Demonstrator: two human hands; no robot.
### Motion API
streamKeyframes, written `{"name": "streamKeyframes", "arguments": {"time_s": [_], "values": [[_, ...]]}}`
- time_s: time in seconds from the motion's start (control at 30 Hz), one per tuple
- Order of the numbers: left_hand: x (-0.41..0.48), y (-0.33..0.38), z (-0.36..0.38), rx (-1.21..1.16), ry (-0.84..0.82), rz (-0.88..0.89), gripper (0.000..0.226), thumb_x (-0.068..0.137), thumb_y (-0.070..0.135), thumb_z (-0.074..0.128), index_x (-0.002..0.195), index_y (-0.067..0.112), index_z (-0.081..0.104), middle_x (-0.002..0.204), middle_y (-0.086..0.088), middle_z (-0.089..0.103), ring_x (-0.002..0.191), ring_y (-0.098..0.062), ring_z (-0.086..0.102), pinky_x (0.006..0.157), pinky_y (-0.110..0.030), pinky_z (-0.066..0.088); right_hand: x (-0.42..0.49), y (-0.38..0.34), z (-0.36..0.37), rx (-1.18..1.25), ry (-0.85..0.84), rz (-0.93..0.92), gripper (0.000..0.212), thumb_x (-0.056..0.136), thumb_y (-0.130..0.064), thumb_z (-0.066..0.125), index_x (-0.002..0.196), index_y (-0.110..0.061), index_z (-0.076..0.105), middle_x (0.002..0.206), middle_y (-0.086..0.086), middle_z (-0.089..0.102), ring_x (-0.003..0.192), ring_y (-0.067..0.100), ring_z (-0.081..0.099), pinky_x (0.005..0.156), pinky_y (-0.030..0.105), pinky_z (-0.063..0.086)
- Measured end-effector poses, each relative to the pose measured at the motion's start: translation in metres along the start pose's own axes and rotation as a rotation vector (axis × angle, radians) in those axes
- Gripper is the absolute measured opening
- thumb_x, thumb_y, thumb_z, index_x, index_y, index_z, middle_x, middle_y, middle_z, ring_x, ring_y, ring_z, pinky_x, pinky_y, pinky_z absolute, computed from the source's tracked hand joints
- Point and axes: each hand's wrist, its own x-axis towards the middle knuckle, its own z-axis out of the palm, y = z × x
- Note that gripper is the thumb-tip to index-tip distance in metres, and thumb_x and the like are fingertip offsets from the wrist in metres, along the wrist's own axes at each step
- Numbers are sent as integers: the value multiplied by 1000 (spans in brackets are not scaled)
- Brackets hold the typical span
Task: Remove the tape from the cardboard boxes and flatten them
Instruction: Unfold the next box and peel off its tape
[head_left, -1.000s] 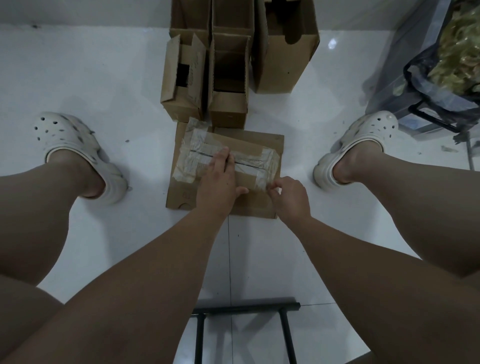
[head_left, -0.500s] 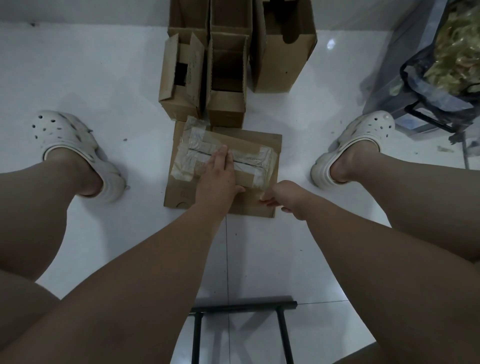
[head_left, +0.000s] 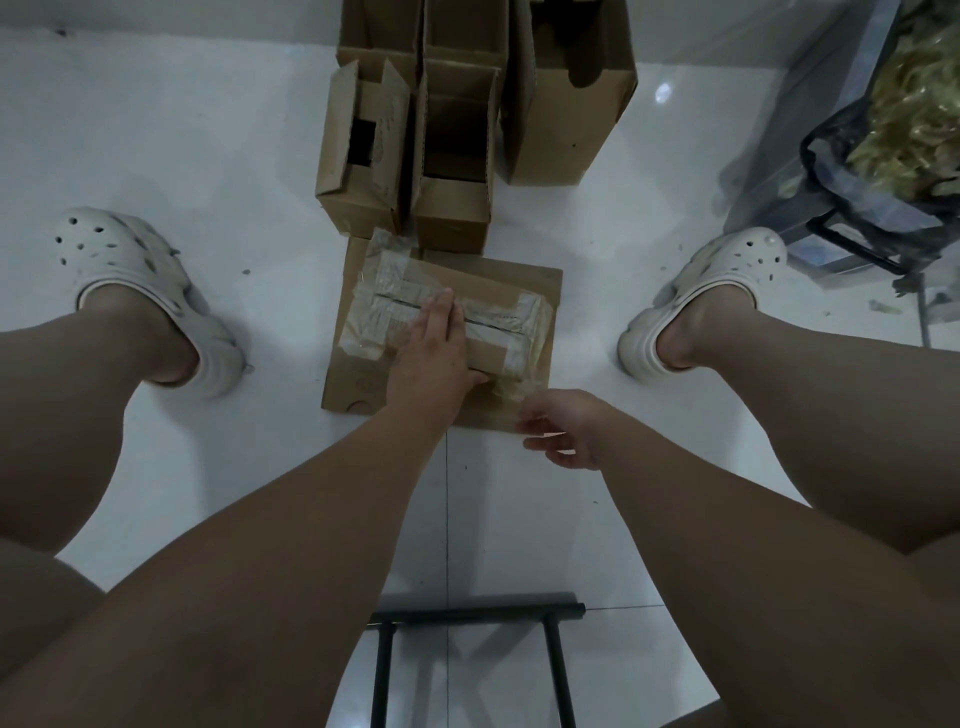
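A flat brown cardboard box (head_left: 524, 280) lies on the white floor between my feet, its seam covered with clear tape (head_left: 384, 306). My left hand (head_left: 431, 358) presses flat on the box's middle, fingers straight over the seam. At the box's near right corner, my right hand (head_left: 563, 428) pinches a lifted strip of tape (head_left: 511, 389) and holds it just off the cardboard, toward me.
Behind the taped box stand two small open boxes (head_left: 363, 156) (head_left: 454, 156) and a taller box (head_left: 566, 104). A dark rack with a bag of yellowish material (head_left: 893, 130) is at the right. A black metal frame (head_left: 467, 613) lies below my arms.
My right hand has drawn back from the tape's right end toward me, lifting a strip off the near right corner. The left hand has stayed pressed on the box.
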Motion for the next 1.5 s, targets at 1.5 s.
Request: {"name": "streamKeyframes", "arguments": {"time_s": [1.5], "values": [[-10,-4,13,103,78,39,71,93,11,32,148,5,-13,158,-10,-15,145,-24,-12,110,-34,-13,14,8,-13,838,196,136,24,102,-28,43,104,-9,58,83,6,60,70,18,52,77,30,45]]}}
